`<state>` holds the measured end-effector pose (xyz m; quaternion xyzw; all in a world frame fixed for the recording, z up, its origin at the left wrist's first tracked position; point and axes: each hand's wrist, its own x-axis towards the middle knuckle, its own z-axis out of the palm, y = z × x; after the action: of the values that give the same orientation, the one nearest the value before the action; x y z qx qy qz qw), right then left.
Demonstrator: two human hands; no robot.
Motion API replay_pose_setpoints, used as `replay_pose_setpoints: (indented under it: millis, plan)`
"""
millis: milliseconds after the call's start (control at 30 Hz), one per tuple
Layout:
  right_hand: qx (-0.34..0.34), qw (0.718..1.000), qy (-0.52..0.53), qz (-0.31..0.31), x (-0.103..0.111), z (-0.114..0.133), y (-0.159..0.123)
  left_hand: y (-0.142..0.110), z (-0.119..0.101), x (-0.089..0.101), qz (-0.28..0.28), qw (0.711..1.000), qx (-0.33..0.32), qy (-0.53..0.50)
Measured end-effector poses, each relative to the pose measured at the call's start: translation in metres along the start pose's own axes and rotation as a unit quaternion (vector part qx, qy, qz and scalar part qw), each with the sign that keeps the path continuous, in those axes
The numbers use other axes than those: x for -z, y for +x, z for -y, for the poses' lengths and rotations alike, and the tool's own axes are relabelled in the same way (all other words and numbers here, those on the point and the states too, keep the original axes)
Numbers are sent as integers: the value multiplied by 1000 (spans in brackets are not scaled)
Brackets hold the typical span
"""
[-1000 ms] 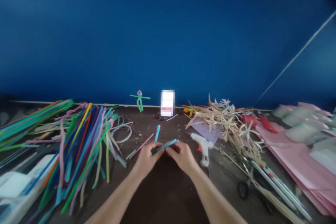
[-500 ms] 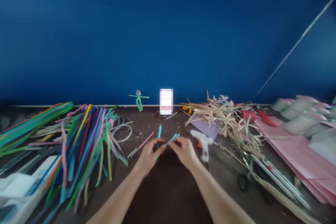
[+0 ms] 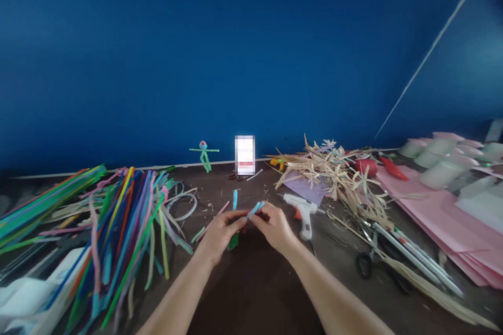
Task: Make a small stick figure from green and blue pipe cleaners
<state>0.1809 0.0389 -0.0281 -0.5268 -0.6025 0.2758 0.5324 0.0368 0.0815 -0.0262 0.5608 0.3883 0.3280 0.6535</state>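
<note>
Pipe-cleaner figure (image 3: 204,156) looks finished at the table's (image 3: 251,293) back edge, while the left hand (image 3: 222,235) and right hand (image 3: 275,227) pinch a blue pipe cleaner (image 3: 255,210) in closed fingers.

One white plastic hot glue gun (image 3: 302,217); to its left, one left hand (image 3: 222,235), one right hand (image 3: 275,227), two sky-blue pipe-cleaner pieces (image 3: 255,209), one green pipe-cleaner stick figure (image 3: 204,156); to its right, one pair of black-handled scissors (image 3: 364,266), one stack of pink paper sheets (image 3: 432,220)

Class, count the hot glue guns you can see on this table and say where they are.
1. A white hot glue gun lies on the table right of the person's right hand, in front of lilac paper. More could hide under the dried straw.
</note>
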Motion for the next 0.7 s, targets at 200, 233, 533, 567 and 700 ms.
replay_pose_setpoints:
  millis: [200,233,533,567,700]
  plan:
    - [14,1000,17,-16,0,-1,0,2,-2,-5,9,1000,-4,29]
    - [11,1000,17,-20,1,-1,0,3,-3,-6,6,999,-11,42]
    - [-30,995,9,-93,8,-3,3,4,-4,-17,-53,968,-101,224]
    - [-28,995,9,-91,8,-2,3,5,-2,-17,-52,966,-106,232]
    - [-41,997,13,-61,9,1,2,8,5,-16,-51,963,-106,241]
